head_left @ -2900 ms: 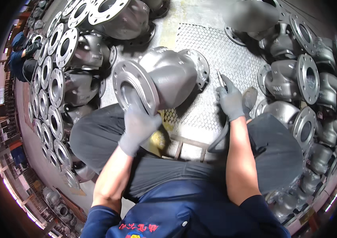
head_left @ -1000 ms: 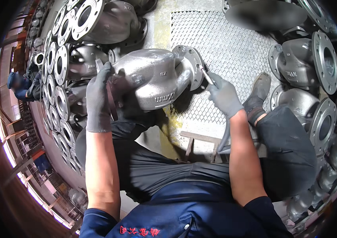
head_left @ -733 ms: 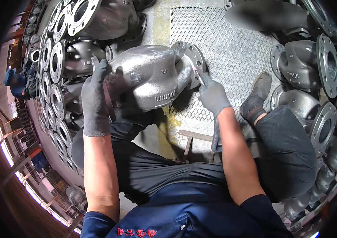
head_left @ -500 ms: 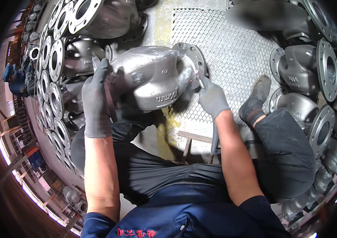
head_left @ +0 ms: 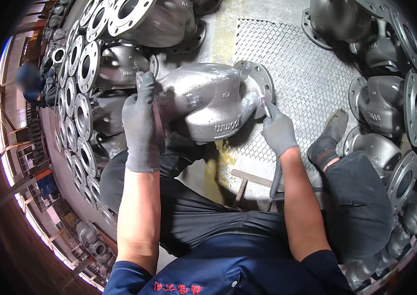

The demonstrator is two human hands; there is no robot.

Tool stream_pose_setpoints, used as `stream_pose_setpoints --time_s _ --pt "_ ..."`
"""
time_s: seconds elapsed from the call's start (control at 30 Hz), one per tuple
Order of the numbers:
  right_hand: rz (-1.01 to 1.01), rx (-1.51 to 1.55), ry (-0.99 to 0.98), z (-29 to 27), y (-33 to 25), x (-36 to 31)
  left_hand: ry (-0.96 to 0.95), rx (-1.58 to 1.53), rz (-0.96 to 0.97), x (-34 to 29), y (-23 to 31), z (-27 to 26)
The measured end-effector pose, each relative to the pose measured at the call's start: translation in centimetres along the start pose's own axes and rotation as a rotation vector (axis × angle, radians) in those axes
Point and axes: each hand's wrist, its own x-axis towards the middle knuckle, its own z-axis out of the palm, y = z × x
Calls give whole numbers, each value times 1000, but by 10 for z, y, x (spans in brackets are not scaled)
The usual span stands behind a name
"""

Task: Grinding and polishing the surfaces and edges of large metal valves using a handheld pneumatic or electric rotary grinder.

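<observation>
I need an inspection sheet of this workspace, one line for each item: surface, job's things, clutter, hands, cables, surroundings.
Surface: expanded-metal mesh floor plate over pale concrete.
Job's things: grey cast valve body with flanges, tilted on the person's lap; thin hand tool at its right flange.
Clutter: rows of similar flanged castings on the left, more castings on the right.
Hands: left hand, grey glove, grips the left flange rim; right hand, grey glove, closed on the tool.
Cables: grey hose hangs down from the tool.
Surroundings: another person far left, blurred; small metal frame below the casting.
</observation>
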Motion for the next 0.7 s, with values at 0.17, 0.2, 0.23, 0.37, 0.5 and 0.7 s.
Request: stream_pose_setpoints --time_s 0.17,0.2,0.23,0.37,0.5,0.7 --pt "92 -8 -26 2 -2 -7 18 -32 38 1 1 1" --pt "105 38 -37 2 -3 -9 29 -41 84 2 -2 0" --pt "80 44 -57 5 6 -9 41 -50 132 4 -4 -1" --pt "148 201 -2 -2 -2 -12 112 326 321 3 -9 -9" --pt "98 338 -12 -23 -25 -12 124 230 326 6 -18 -10" --pt "58 416 -21 -30 -49 -21 213 238 180 11 -8 -9"
